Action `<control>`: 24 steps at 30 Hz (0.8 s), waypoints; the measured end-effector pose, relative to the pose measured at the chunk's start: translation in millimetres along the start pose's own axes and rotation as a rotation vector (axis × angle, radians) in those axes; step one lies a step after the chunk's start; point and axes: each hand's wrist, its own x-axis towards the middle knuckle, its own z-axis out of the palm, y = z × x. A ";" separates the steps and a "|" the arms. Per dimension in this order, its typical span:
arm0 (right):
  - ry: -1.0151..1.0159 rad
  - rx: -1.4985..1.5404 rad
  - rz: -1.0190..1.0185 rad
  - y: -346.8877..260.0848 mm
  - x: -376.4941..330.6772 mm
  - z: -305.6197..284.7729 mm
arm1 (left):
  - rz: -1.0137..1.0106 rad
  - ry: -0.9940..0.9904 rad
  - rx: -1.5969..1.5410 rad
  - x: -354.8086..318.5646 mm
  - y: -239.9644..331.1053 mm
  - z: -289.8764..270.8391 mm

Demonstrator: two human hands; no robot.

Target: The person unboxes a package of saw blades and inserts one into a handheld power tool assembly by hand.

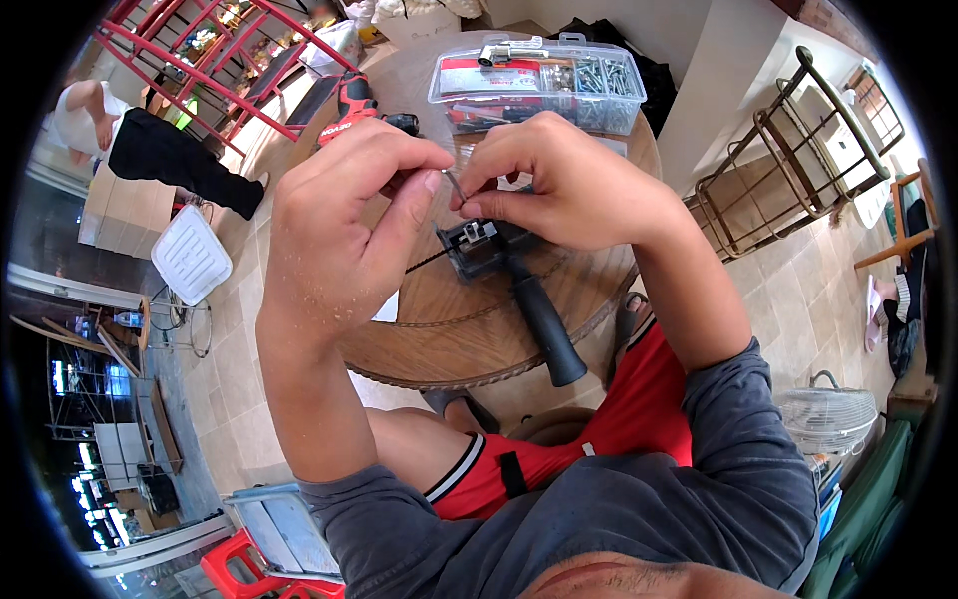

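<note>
Both hands are raised over a round wooden table, fingertips nearly meeting. A thin dark metal rod, short and slightly tilted, spans the gap between them. My left hand pinches its upper end with thumb and forefinger; my right hand grips the lower end the same way. Just below the right hand lies a black tool head with a silver metal part. A thick black handle extends from it toward me, and a slim dark rod sticks out to its left.
A clear plastic organizer box with screws stands at the table's far side, a silver metal piece on its lid. Behind my left hand lies a red and black power tool. A metal rack stands right, a person left.
</note>
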 end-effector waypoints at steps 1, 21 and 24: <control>-0.002 0.000 0.006 -1.1 -0.5 -0.2 | -0.007 -0.002 0.004 -0.1 0.1 1.0; -0.004 0.031 0.017 -4.2 -5.0 1.1 | 0.011 0.006 -0.008 -0.1 6.5 0.5; -0.001 0.012 0.007 -5.0 -5.4 1.1 | 0.011 0.003 -0.011 -0.7 7.2 0.2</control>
